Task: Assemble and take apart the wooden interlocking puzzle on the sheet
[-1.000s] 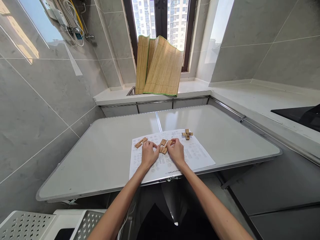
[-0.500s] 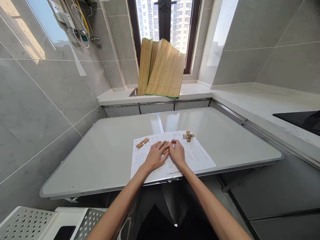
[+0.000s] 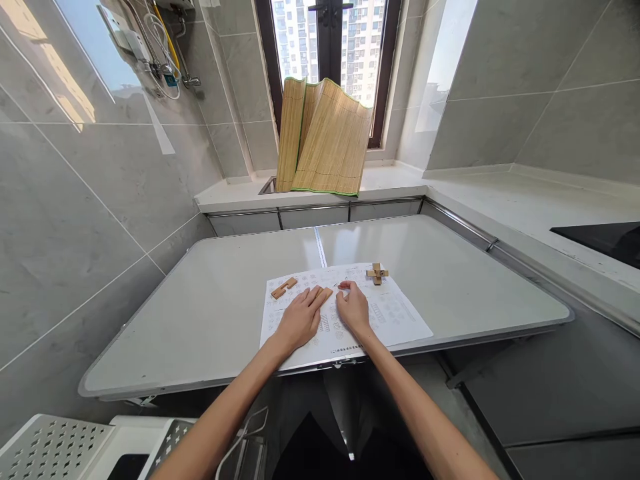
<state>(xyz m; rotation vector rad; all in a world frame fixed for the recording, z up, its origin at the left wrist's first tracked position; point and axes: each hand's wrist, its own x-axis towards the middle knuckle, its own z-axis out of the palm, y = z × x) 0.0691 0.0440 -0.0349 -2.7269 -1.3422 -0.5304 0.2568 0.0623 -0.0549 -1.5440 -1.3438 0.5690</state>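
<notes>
My left hand (image 3: 299, 317) lies flat on a printed paper sheet (image 3: 395, 315), fingers stretched out, their tips touching a small flat wooden piece (image 3: 323, 293). My right hand (image 3: 353, 308) rests on the sheet just to the right of that piece, fingers loosely bent and apart, holding nothing that I can see. A notched wooden piece (image 3: 283, 287) lies on the sheet's far left corner. A small assembled wooden cross (image 3: 377, 273) stands near the sheet's far right edge, beyond my right hand.
The sheet lies on a white folding table (image 3: 210, 313) against a tiled wall. A rolled bamboo mat (image 3: 325, 137) leans at the window behind. A white counter with a black cooktop (image 3: 600, 240) runs along the right. A perforated white rack (image 3: 55, 447) stands at the lower left.
Both hands were closed on wooden pieces between them; now the left lies flat with one piece at its fingertips, and the right has drawn slightly apart with nothing in it.
</notes>
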